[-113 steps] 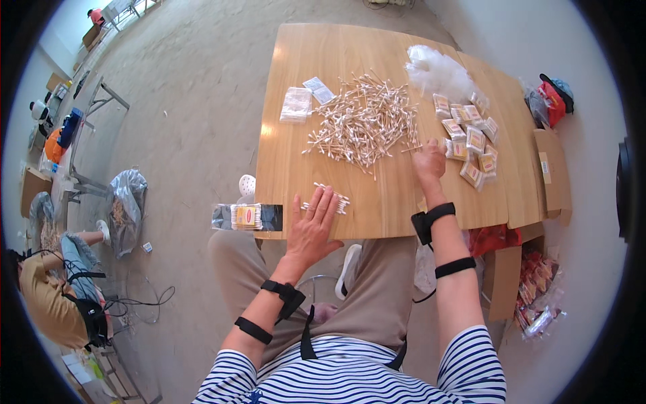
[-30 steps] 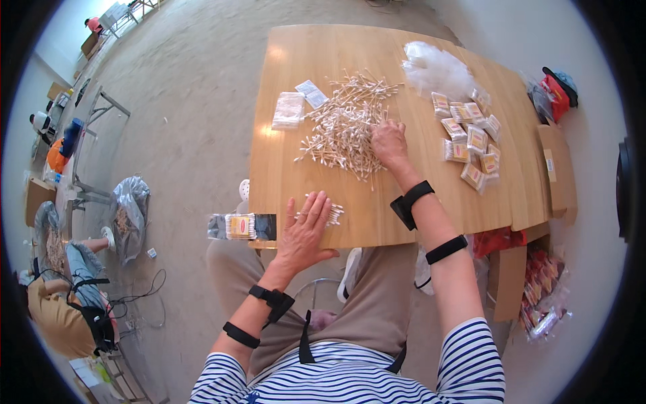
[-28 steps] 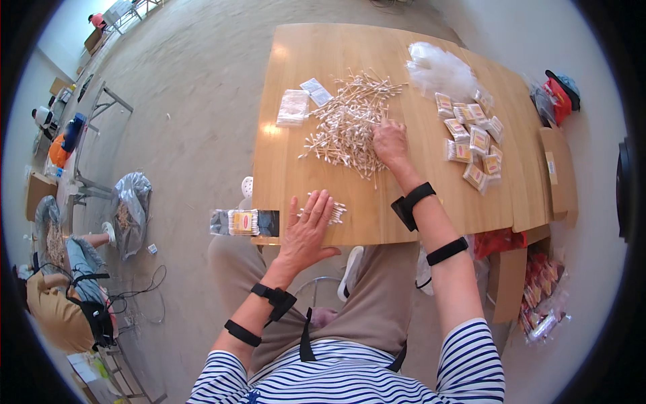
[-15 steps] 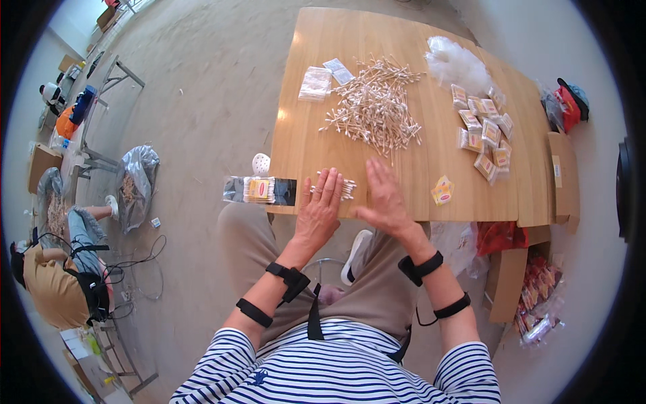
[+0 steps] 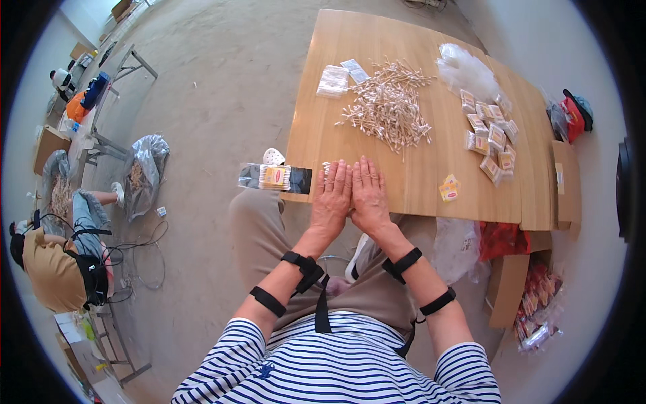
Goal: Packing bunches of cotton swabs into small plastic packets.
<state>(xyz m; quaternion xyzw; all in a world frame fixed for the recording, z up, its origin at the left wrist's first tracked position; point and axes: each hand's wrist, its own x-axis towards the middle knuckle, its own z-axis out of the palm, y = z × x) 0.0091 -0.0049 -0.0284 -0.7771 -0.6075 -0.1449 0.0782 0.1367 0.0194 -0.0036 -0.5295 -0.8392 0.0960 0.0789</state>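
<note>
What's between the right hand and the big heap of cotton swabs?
In the head view, just bare wooden tabletop between the right hand and the heap.

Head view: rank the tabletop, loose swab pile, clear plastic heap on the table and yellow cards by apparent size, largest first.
1. Tabletop
2. Loose swab pile
3. Clear plastic heap
4. Yellow cards

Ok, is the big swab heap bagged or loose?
Loose: the cotton swabs lie crisscrossed directly on the wooden tabletop, with no bag around them.
</note>
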